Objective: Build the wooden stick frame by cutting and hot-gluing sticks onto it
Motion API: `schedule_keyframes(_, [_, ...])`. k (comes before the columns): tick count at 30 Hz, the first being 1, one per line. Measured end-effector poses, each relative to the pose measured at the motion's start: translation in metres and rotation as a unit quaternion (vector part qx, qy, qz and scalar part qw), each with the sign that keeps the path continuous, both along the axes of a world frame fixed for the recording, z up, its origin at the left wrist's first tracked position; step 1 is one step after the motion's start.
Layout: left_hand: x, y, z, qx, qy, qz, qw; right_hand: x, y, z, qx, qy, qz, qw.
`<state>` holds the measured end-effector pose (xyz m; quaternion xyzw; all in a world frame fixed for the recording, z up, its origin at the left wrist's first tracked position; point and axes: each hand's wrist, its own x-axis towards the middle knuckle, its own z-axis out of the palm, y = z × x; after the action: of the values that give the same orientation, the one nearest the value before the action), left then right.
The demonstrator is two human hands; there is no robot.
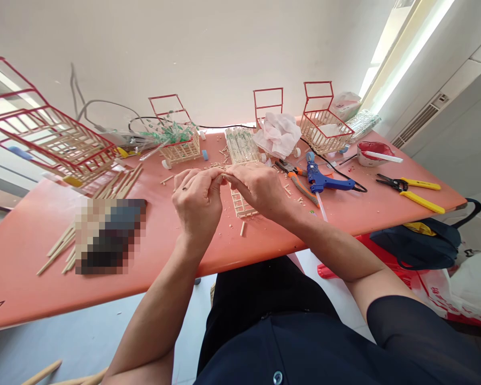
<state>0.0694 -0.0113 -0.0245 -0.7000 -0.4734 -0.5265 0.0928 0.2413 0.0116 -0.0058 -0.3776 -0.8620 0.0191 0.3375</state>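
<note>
My left hand [198, 200] and my right hand [258, 187] meet above the red table [32, 235], fingertips pinched together on a thin wooden stick [224, 175]. Both hands are closed around it. Just under my right hand lies a small wooden lattice panel [242, 206], partly hidden by the fingers. Short stick offcuts and crumbs lie around the hands.
A blue glue gun [324, 182], orange pliers [300, 184] and yellow cutters [414, 192] lie to the right. Wooden mini carts with red frames [50, 136] [324, 125] stand along the back. Loose sticks [58, 248] lie left; a red bowl [372, 152] and dark bag [420, 246] sit right.
</note>
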Motion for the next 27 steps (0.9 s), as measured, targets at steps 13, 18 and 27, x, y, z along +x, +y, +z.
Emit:
schedule_keyframes(13, [0.0002,-0.0002,0.0007,-0.010,0.009,0.020,1.000,-0.0009,-0.0005,0.0017,-0.015,-0.001,-0.006,1.000])
schedule_keyframes(18, [0.0005,0.0001,0.0005,-0.007,0.009,0.017,1.000,-0.0010,-0.0009,0.0028,-0.020,-0.009,-0.012,1.000])
schedule_keyframes(27, [0.0008,0.0006,-0.0001,0.011,0.012,0.014,1.000,-0.0005,-0.0008,0.0021,-0.018,-0.004,-0.004,1.000])
